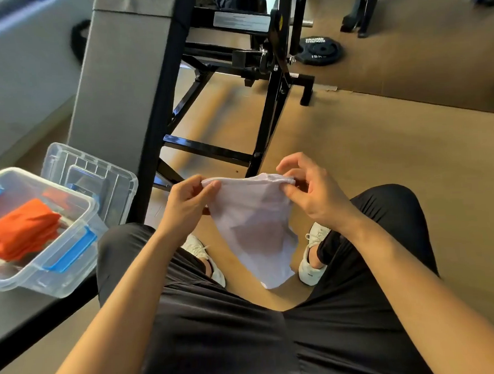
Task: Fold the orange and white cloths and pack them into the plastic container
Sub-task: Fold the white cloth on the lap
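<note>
Thin, half-sheer white cloth [253,223], matt orange cloth [22,230], clear glossy plastic container [70,284] with blue plastic clips, clear plastic lid [96,172], glossy black metal frame [161,105], smooth matt black tabletop [21,318], silky black shorts [219,331]

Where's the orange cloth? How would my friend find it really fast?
Look to the person's left side, at the grey bench. On it sits a clear plastic container with blue latches. The orange cloth lies folded inside, the only bright orange thing; the white cloth hangs from both hands instead.
</note>
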A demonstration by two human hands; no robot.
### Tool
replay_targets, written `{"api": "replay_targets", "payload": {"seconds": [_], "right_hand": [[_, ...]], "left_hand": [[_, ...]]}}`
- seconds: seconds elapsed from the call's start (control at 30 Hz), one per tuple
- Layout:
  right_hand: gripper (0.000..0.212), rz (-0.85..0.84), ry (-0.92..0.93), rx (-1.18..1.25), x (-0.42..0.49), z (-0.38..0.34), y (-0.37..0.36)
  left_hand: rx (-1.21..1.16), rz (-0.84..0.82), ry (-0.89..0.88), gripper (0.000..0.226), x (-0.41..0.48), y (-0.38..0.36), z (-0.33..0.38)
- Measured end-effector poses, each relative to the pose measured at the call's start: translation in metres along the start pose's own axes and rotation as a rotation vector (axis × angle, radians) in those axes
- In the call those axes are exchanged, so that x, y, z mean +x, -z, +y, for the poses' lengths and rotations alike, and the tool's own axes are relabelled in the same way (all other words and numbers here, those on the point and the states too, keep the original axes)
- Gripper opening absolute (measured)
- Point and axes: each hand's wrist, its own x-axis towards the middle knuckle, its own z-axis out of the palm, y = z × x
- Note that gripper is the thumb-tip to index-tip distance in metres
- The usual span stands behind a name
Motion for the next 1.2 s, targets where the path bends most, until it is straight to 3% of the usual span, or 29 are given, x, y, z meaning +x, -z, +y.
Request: {"api": "replay_targets", "payload": {"seconds": [0.2,0.37,0.67,0.9,1.13,1.2], "right_hand": [[0.032,-0.174,0.258,-0.278,0.011,-0.026,0.007],[0.034,-0.023,0.177,-0.424,0.029,-0.022,0.005],[0.042,0.025,0.079,-0.27,0.043,-0.054,-0.003],[0.057,-0.011,0.131,-0.048,0.039,-0.064,-0.017],[0.028,0.108,0.163,0.082,0.042,-0.054,-0.018],[0.026,0.12,0.167,0.055,0.044,-0.05,-0.015]], "left_hand": [[-0.023,0.121,-0.013,0.025,0.026,0.002,0.031],[-0.032,0.172,0.01,0.025,0.025,0.002,0.032],[-0.201,0.233,0.023,0.013,0.01,-0.007,0.069],[-0.211,0.148,0.001,0.012,0.008,-0.019,0.096],[-0.265,-0.039,-0.055,0.025,-0.006,-0.02,0.093],[-0.292,0.034,-0.093,0.023,-0.009,-0.016,0.084]]}}
